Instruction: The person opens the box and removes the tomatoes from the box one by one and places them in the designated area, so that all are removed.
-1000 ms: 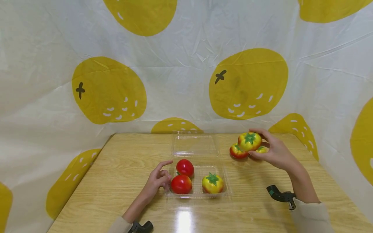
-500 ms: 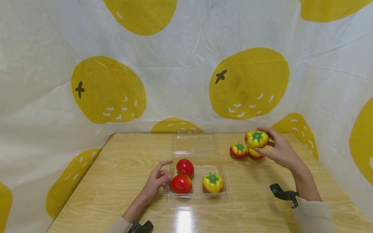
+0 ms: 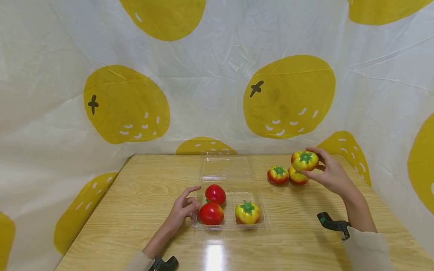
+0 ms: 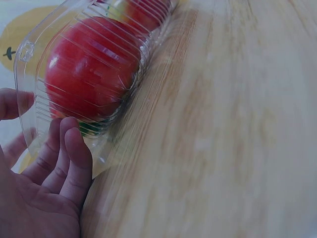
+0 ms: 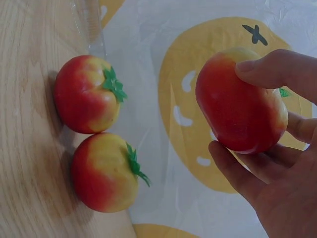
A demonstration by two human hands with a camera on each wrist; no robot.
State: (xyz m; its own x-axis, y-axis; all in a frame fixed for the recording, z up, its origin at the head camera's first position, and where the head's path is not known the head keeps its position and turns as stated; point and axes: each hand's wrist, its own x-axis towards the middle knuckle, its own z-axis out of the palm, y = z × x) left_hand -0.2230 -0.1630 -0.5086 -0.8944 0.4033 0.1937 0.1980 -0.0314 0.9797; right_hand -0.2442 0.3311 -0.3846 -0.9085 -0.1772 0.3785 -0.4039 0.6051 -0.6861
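Observation:
My right hand [image 3: 330, 174] holds a yellow-and-red toy tomato [image 3: 304, 160] with a green leafy top, thumb and fingers round its sides, raised over the back right of the table. Just below and behind it sit two similar tomatoes side by side: one [image 3: 278, 175] in full view, the other [image 3: 298, 177] partly covered in the head view. My left hand [image 3: 183, 209] rests against the left side of a clear plastic box [image 3: 230, 227], fingers loosely bent, index finger extended. Inside the box are two red tomatoes [image 3: 211, 214] at left and a yellow-and-red tomato [image 3: 247, 212] at right.
The box's clear lid [image 3: 226, 168] lies folded back behind it. All stand on a wooden table [image 3: 145, 195], whose back edge meets a white cloth [image 3: 207, 94] printed with large yellow fruit.
My right hand has shifted to the right with the tomato, showing more of the two tomatoes on the table. My left hand and the box have stayed put.

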